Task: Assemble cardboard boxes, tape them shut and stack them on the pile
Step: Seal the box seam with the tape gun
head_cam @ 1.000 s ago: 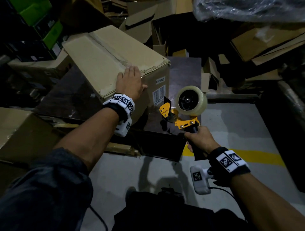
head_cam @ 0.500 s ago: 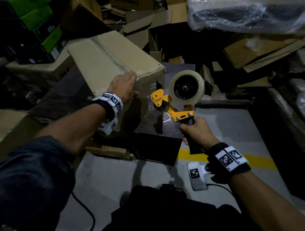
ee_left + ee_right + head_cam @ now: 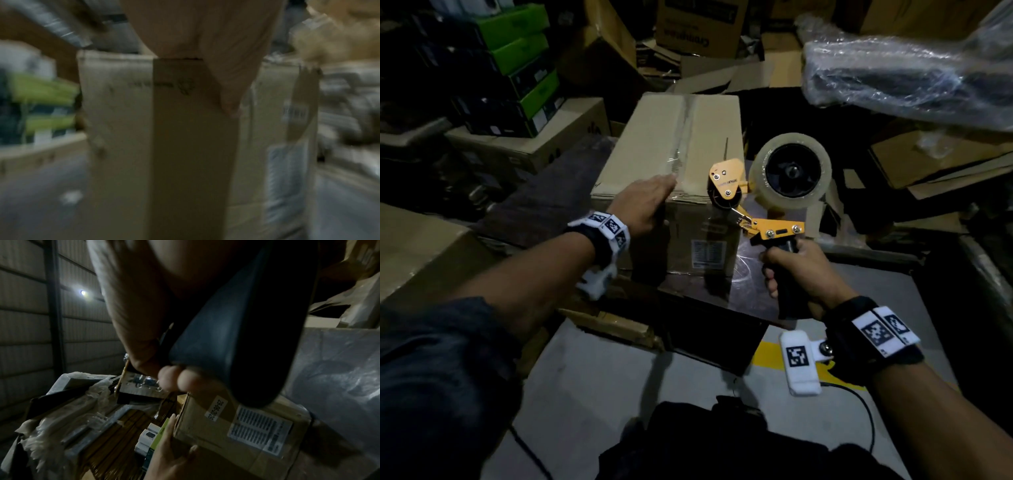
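Observation:
A closed brown cardboard box (image 3: 671,137) stands on a dark table (image 3: 544,202), a strip of clear tape running along its top seam. My left hand (image 3: 645,204) lies flat on the box's near top edge with the fingers straight; the thumb (image 3: 228,91) hangs over the near face. My right hand (image 3: 801,270) grips the black handle (image 3: 246,340) of a yellow tape dispenser (image 3: 756,202) with a clear tape roll (image 3: 792,171). The dispenser's head hovers at the box's near right corner. The box's white label (image 3: 260,430) faces me.
Stacked green and black cartons (image 3: 510,68) stand at the back left. Loose flattened cardboard (image 3: 935,161) and a plastic-wrapped bundle (image 3: 907,78) lie at the back right. Another brown box (image 3: 417,250) sits at my left. Grey floor with a yellow line (image 3: 770,353) lies below.
The box has been turned so its short end faces me. My left hand slid to its near edge. The tape dispenser has moved up close to the box's near right corner.

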The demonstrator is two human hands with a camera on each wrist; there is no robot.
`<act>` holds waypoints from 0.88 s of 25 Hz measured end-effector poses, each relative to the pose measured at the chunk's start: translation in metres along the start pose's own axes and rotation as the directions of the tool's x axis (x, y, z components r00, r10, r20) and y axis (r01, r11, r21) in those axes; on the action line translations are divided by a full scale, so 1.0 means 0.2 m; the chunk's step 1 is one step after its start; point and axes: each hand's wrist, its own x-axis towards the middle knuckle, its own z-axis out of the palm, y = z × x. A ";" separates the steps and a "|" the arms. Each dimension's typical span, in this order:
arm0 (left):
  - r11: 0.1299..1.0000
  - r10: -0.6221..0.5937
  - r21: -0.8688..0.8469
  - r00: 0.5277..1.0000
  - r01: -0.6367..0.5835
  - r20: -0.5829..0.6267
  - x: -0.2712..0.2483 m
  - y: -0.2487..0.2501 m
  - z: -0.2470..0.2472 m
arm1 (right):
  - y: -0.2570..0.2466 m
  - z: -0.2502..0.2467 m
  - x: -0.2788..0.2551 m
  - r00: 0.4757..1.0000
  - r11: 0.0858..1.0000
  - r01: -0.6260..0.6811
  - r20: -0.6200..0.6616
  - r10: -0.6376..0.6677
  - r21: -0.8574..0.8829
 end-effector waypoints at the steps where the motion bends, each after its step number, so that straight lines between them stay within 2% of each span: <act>1: 0.998 -0.056 -0.021 0.998 0.056 -0.022 -0.01 0.02 0.01 | -0.01 0.02 0.01 1.000 1.000 0.002 0.017 -0.002 0.005; 3: 0.996 -0.089 -0.013 0.996 0.089 -0.032 -0.02 0.04 0.03 | -0.04 0.07 0.03 0.999 1.000 0.007 0.037 -0.007 0.008; 5: 0.998 -0.052 0.022 0.996 0.054 -0.072 -0.02 0.04 0.04 | -0.06 0.13 0.06 0.999 1.000 0.002 0.053 -0.003 0.011; 7: 0.997 -0.007 0.076 0.990 0.018 -0.140 -0.02 0.01 0.05 | -0.08 0.18 0.07 0.998 1.000 -0.005 0.058 0.004 0.014; 10: 0.994 -0.005 0.102 0.971 0.030 -0.241 -0.02 0.02 0.08 | -0.09 0.21 0.10 0.999 1.000 -0.007 0.052 0.006 0.014; 12: 0.993 0.016 0.117 0.973 0.011 -0.231 -0.02 0.00 0.10 | -0.10 0.24 0.12 0.999 0.999 -0.011 0.048 0.009 0.033; 15: 0.991 0.026 0.137 0.990 -0.007 -0.142 -0.02 -0.01 0.08 | -0.10 0.28 0.13 0.999 0.998 -0.012 0.034 0.010 0.065; 16: 0.996 0.021 0.094 0.992 -0.009 -0.123 -0.01 -0.01 0.07 | -0.11 0.29 0.13 0.999 0.997 -0.012 0.030 0.010 0.072; 18: 0.979 -0.022 -0.206 0.995 0.001 -0.099 -0.02 -0.01 0.02 | -0.12 0.31 0.13 1.000 0.997 -0.009 0.023 0.007 0.081; 19: 0.914 -0.079 -0.404 0.994 0.043 -0.071 -0.04 -0.02 -0.01 | -0.13 0.33 0.13 1.000 0.997 -0.003 0.019 0.002 0.081; 20: 0.811 -0.158 -0.577 0.986 0.098 -0.055 -0.06 -0.03 -0.04 | -0.13 0.34 0.13 1.000 0.997 0.005 0.012 -0.006 0.075; 21: 0.673 -0.262 -0.728 0.963 0.132 -0.068 -0.08 -0.04 -0.07 | -0.14 0.35 0.12 1.000 0.998 0.019 0.003 -0.019 0.060; 22: 0.494 -0.372 -0.858 0.926 0.143 -0.060 -0.11 -0.04 -0.10 | -0.15 0.36 0.12 0.999 0.999 0.035 -0.010 -0.035 0.036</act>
